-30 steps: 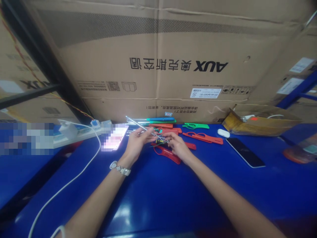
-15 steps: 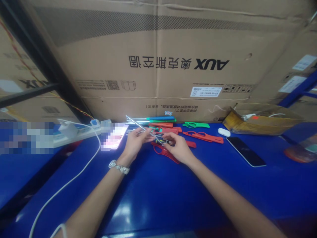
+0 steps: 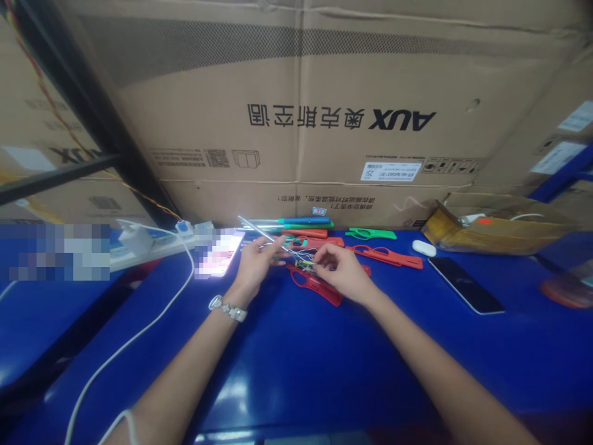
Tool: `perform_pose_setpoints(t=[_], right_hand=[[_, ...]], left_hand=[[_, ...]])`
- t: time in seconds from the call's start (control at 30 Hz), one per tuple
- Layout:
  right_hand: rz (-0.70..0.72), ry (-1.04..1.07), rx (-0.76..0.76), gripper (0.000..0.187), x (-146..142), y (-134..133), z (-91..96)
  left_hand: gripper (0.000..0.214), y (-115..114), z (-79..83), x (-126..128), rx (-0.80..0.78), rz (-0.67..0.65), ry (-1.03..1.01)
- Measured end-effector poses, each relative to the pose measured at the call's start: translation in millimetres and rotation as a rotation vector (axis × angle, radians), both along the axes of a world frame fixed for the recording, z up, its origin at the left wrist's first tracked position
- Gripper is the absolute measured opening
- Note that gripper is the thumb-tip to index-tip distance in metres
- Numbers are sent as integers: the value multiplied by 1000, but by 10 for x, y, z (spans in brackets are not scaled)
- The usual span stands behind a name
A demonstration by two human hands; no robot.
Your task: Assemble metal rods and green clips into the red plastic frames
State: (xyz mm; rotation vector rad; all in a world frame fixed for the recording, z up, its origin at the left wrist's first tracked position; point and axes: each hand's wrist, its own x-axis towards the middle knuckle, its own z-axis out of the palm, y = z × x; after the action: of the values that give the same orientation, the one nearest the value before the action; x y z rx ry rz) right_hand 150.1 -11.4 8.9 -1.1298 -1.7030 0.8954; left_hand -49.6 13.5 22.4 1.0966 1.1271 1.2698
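My left hand, with a metal watch on the wrist, pinches a thin silver rod that slants up to the left. My right hand is closed in a pinch on a small bundle of thin wires with a yellow-black piece at the rod's lower end. The two hands meet over a red plastic tool lying on the blue table.
More red and green plastic tools and long screwdrivers lie by the big cardboard box. A lit phone, a power strip with white cable lie left. A dark phone, white earbud case, open carton lie right.
The view shifted slightly. My right hand's fingers moved a little on the wire bundle; the left hand holds the rod as before.
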Motion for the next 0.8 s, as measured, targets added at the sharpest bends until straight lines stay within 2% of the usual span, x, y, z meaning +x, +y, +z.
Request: perform_pose_setpoints(t=[0.1, 0.27, 0.33, 0.4, 0.47, 0.5, 0.6, 0.8], right_hand=[[42, 138, -128, 15, -44, -1, 1], [146, 319, -516, 26, -100, -49, 89], [182, 413, -622, 29, -90, -65, 136], [225, 512, -703, 26, -70, -67, 172], [251, 580, -786, 14, -56, -57, 191], [239, 597, -820, 16, -56, -50, 195], [125, 580, -809, 29, -81, -39, 187], [47, 447, -675, 11, -104, -46, 145]], left_hand=[[37, -14, -4, 10, -53, -21, -18], [33, -26, -28, 31, -70, -48, -45], [31, -27, -33, 34, -70, -51, -40], [29, -24, -40, 33, -71, -56, -43], [26, -15, -52, 31, -74, -68, -72], [25, -8, -60, 31, -79, -77, -99], [19, 11, -78, 32, -107, -105, -199], [9, 8, -48, 38, -165, -133, -309]])
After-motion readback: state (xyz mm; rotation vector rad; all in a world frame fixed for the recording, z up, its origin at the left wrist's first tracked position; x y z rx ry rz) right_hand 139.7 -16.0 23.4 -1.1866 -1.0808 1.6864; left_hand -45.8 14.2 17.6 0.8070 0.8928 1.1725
